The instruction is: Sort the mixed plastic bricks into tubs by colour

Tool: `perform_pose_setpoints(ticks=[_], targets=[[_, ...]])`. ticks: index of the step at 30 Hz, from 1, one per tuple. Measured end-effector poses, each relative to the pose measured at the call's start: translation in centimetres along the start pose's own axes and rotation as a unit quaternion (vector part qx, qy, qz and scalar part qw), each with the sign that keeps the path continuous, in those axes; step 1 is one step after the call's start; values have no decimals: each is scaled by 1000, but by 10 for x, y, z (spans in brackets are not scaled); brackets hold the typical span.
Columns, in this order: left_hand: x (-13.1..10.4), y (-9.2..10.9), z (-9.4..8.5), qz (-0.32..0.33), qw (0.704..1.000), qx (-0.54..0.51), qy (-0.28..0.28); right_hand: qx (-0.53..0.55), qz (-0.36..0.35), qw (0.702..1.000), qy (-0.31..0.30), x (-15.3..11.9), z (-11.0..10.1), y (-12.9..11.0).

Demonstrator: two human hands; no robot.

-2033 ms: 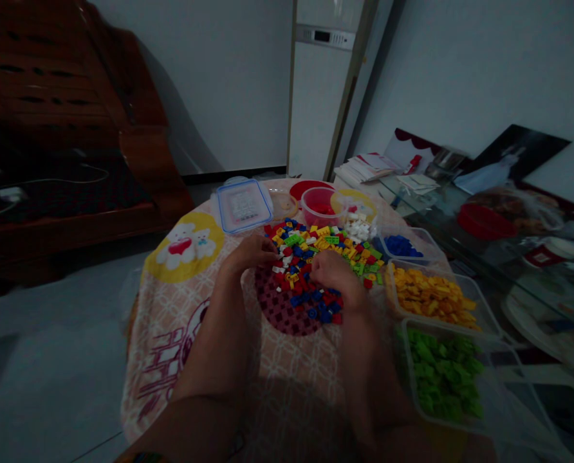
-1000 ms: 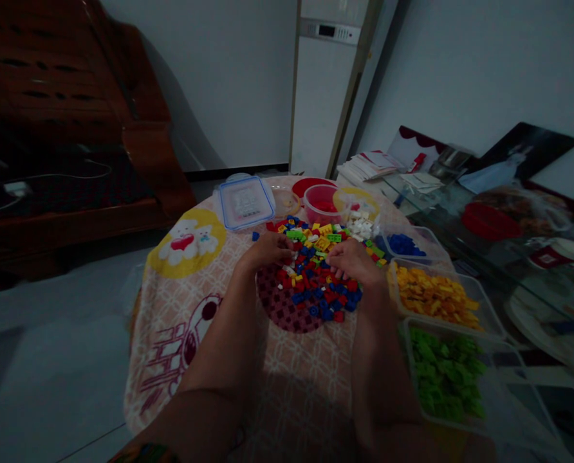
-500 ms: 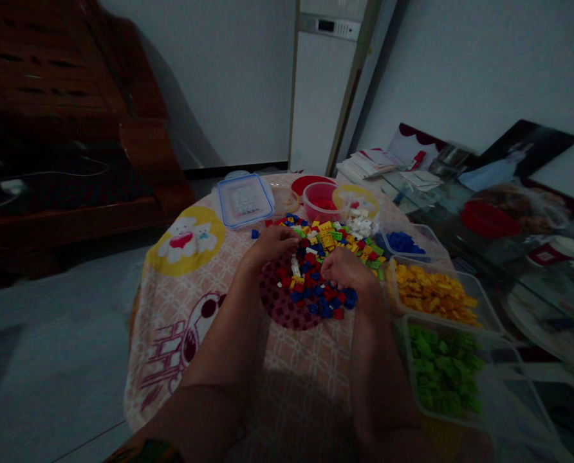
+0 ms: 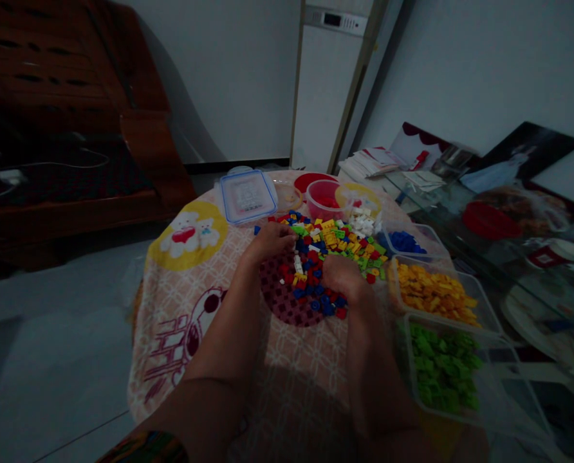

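A heap of mixed toy building bricks in red, blue, yellow, green and white lies spread on the table. My left hand is at the heap's left edge, its fingers bent together; whatever they hold is too small to make out. Among the red and blue bricks at the near side rests my right hand, closed and turned down, with its fingertips hidden. Between the two hands a short white stack of bricks stands out. A small pile of white bricks sits at the heap's far right.
Along the right edge stand clear boxes of blue bricks, yellow bricks and green bricks. Behind the heap are a pink tub and a blue-rimmed lid. A cluttered glass table adjoins on the right.
My right hand has shifted slightly and turned further down, so its fingers are now hidden. My left hand stays near the same bricks. The whole view has moved a little.
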State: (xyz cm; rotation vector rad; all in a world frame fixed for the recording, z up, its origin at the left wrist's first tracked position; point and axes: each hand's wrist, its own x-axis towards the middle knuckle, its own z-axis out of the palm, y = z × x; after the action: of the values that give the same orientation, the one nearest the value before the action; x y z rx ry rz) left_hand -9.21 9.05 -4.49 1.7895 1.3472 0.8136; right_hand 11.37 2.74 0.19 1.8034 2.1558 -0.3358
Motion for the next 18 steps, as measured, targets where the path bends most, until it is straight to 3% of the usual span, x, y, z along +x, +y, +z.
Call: perform_pose_setpoints(ticks=[6, 10, 12, 14, 18], targets=[[0, -3, 1, -17, 999, -27, 32, 109, -51, 993, 21, -7, -6, 8], [0, -2, 2, -31, 998, -43, 43, 283, -43, 955, 72, -5, -8, 22], [0, -1, 2, -39, 997, -47, 46, 399, -24, 910, 110, 0, -4, 29], [1, 0, 3, -49, 996, -52, 55, 513, -2, 844, 159, 6, 3, 36], [0, 1, 4, -67, 991, -89, 71, 629, 49, 715, 300, 25, 8, 49]])
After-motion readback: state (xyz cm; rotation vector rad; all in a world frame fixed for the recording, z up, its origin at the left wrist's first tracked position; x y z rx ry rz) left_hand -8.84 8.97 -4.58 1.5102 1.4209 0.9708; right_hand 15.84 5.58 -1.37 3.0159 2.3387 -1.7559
